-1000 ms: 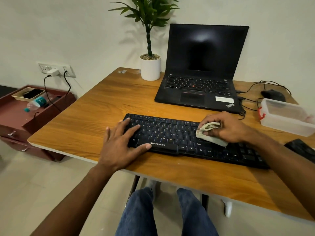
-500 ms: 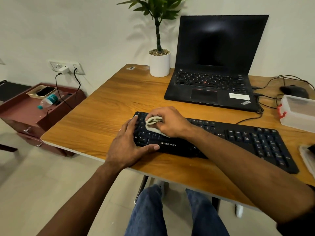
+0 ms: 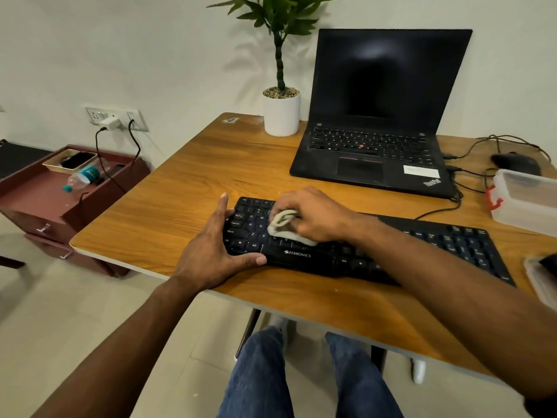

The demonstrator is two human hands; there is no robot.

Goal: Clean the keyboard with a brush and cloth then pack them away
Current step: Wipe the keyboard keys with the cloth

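Note:
A black keyboard (image 3: 437, 245) lies across the front of the wooden desk (image 3: 211, 182). My right hand (image 3: 316, 217) grips a folded pale cloth (image 3: 281, 226) and presses it on the keys at the keyboard's left part. My left hand (image 3: 217, 245) rests at the keyboard's left end, fingers straight along the edge and thumb against the front rim. A clear plastic box (image 3: 527, 200) with a red latch stands at the right edge. No brush shows in view.
An open black laptop (image 3: 379, 116) stands behind the keyboard, a white potted plant (image 3: 281, 111) to its left. Cables and a black mouse (image 3: 515, 162) lie at the back right. A clear lid (image 3: 542, 276) sits at the right edge. A low maroon cabinet (image 3: 60, 200) stands left.
My right hand has swept the cloth from the keyboard's right-middle to its left end, then slightly back right. My left hand kept its place at the left end.

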